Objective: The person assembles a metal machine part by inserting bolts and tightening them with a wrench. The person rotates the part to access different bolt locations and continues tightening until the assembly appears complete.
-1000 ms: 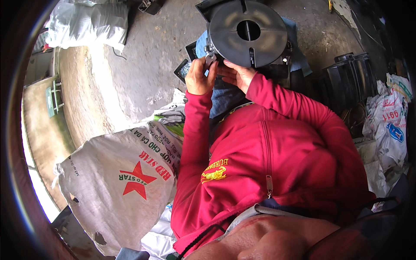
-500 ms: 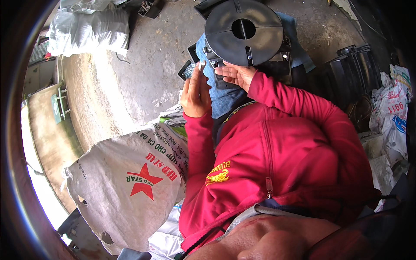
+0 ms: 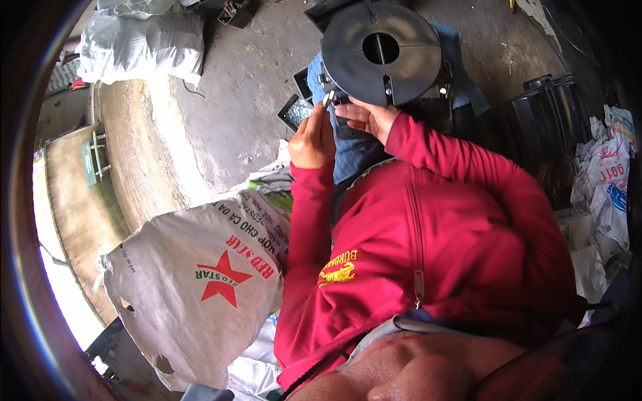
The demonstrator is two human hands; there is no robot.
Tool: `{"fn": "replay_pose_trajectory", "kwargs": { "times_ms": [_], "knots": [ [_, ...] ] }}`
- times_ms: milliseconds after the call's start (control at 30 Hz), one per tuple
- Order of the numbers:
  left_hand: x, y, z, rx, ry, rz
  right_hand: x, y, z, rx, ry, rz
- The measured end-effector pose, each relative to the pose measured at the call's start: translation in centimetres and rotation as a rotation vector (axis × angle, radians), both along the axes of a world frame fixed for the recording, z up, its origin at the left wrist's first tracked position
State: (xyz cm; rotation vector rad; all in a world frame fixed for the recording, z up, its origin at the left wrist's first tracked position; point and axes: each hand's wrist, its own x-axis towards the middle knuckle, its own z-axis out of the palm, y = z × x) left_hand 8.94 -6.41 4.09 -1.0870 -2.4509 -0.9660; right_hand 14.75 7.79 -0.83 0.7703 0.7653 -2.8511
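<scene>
Head view: the left hand [image 3: 312, 140] has its grip pinched on a small, pale, metal-looking piece [image 3: 328, 99] beside the round, black, slotted disc [image 3: 418, 57] over blue fabric [image 3: 353, 151]; loose fingertips could drop it. The right hand [image 3: 372, 119], fingers apart, meets the disc's near edge; weak support could let it tilt

The black disc [image 3: 361, 73] at the far side is smooth with a dull sheen; whether it is metal or plastic cannot be told. Blue cloth [image 3: 351, 157] beneath looks matt and soft. The red jacket [image 3: 374, 234] is smooth, creased fabric with a shiny metal-looking zip pull [image 3: 418, 287]. At left, the pale sack [image 3: 167, 267] looks like matt, crinkled plastic; the far-left bundle [image 3: 140, 50] is glossy plastic film. The floor [image 3: 251, 80] resembles rough concrete.
</scene>
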Motion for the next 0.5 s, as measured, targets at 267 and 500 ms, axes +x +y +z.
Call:
{"fn": "replay_pose_trajectory", "kwargs": {
  "times_ms": [267, 500],
  "knots": [
    [-0.8, 1.8, 0.2, 0.070, -0.071, 0.105, 0.5, -0.3, -0.2, 0.005, -0.022, -0.027],
    [-1.2, 2.0, -1.6, 0.116, -0.046, -0.056, 0.7, -0.3, -0.4, 0.021, -0.041, -0.050]
  ]
}}
